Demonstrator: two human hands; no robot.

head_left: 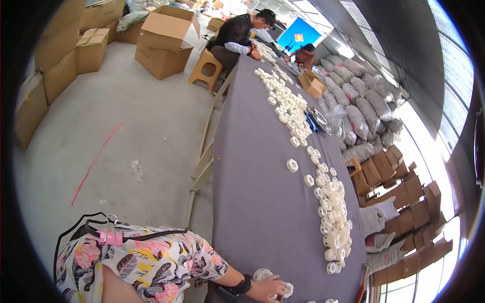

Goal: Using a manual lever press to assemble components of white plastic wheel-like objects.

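At the bottom edge, my left hand (268, 289), with a black band at its wrist, rests over the near end of the cloth-covered table (262, 217). Its fingers curl down around a white ring-shaped plastic part (288, 290), partly hidden beneath them. Another white round part (262, 274) lies right behind the knuckles. To the right of the hand, a long heap of similar white plastic parts (331, 217) runs along the table's right side. Two single parts, one of them a loose ring (292, 165), sit left of the heap. My right hand is out of view.
A co-worker (237, 33) bends over the far left table side by a tan stool (206, 69); another person (304, 56) is farther back. Open cardboard boxes (164, 45) stand left, stacked sacks (371, 113) right. A black cable with a pink clip (110, 238) crosses my floral sleeve.
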